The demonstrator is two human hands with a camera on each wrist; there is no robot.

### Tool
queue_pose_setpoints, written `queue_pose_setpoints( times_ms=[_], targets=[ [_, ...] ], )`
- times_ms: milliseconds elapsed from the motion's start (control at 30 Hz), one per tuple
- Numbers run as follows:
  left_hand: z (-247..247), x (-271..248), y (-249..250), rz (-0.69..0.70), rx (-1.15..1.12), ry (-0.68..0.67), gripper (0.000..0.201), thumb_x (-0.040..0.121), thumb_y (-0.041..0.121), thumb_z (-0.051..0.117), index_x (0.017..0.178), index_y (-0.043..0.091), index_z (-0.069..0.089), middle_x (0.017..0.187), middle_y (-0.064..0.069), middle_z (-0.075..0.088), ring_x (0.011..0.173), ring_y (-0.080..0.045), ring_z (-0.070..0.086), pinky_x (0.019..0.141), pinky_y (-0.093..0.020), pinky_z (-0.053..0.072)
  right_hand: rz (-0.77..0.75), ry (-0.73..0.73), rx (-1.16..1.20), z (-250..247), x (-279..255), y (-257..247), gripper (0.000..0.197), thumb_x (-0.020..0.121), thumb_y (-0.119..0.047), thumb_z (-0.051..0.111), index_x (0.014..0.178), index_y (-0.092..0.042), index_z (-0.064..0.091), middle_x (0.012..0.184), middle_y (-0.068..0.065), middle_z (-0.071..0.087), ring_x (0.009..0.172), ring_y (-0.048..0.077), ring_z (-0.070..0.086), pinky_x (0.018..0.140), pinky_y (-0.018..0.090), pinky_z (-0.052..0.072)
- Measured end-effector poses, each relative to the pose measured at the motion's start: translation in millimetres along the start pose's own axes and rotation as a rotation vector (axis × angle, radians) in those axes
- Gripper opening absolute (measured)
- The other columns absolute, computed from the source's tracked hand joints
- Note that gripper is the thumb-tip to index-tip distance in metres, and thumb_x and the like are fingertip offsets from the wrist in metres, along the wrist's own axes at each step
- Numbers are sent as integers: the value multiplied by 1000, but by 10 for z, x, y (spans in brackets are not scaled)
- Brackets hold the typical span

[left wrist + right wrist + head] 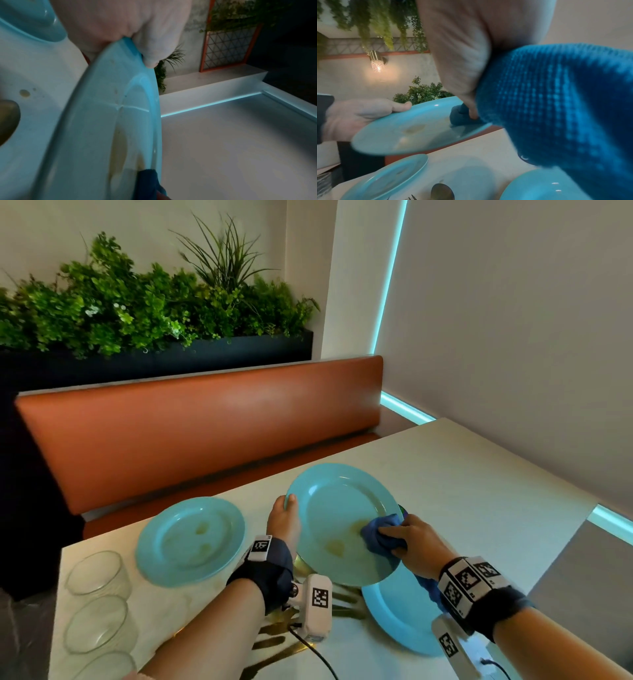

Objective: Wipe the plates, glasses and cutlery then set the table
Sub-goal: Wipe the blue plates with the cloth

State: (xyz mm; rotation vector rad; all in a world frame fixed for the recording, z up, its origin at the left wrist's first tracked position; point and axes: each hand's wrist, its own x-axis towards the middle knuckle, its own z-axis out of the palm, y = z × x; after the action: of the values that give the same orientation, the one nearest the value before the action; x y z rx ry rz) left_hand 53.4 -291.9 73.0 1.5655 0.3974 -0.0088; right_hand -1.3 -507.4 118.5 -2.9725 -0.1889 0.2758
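My left hand (286,517) grips the far-left rim of a light blue plate (337,508), lifted and tilted above the table; its thumb lies over the rim (135,44). Yellowish stains (335,547) mark the plate's middle. My right hand (407,539) clutches a bunched blue cloth (380,534) and presses it on the plate's right side (462,117). A second stained blue plate (190,541) lies flat to the left. A third blue plate (400,614) lies under my right wrist. Gold cutlery (277,642) lies between my forearms, partly hidden.
Three clear glasses (97,601) stand in a row along the table's (479,491) left edge. An orange bench backrest (205,433) runs behind the table, with a dark planter of greenery (137,302) above it. A wall closes the right side.
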Motion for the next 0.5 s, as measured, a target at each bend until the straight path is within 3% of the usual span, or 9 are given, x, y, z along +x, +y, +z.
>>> queue_pose_setpoints(
  times_ms=[100,167,267,333,433,500],
  targets=[
    [-151,-257,48,68,45,-47,34,101,32,34,119,11,54,115,-10,58,107,-29,57,97,-37,46,42,12,-6,4,-88,-57,44,92,-14,48,130,-36,50,118,9,46,111,25,51,79,21,35],
    [-218,-413,39,96,64,-84,34,102,30,34,122,10,53,111,-3,54,106,-23,53,92,-29,40,38,54,69,25,-133,-138,44,91,-9,48,131,-28,52,116,10,45,112,25,50,73,14,26],
    [-288,-594,10,83,16,-174,26,101,32,35,110,18,56,111,-5,60,102,-26,59,94,-36,48,52,141,201,59,-164,-329,46,91,-6,49,135,-19,48,129,17,45,116,26,48,78,13,25],
    [-341,-660,11,83,11,-207,24,101,32,36,103,19,56,109,-10,63,97,-26,61,89,-37,51,-23,174,169,112,-243,-477,45,91,-9,49,134,-19,49,126,16,48,113,27,50,80,15,28],
    [-460,-695,36,128,69,-210,27,101,32,37,109,16,57,114,-7,62,103,-23,59,92,-34,47,-215,179,152,223,-419,-623,34,85,-11,55,116,-21,65,107,14,57,99,31,60,78,19,35],
    [-559,-693,49,122,89,-188,27,101,31,38,113,16,57,119,-6,60,108,-23,56,99,-34,43,-309,116,52,265,-567,-654,33,87,-13,54,116,-26,64,112,7,55,102,26,57,81,18,38]
  ],
)
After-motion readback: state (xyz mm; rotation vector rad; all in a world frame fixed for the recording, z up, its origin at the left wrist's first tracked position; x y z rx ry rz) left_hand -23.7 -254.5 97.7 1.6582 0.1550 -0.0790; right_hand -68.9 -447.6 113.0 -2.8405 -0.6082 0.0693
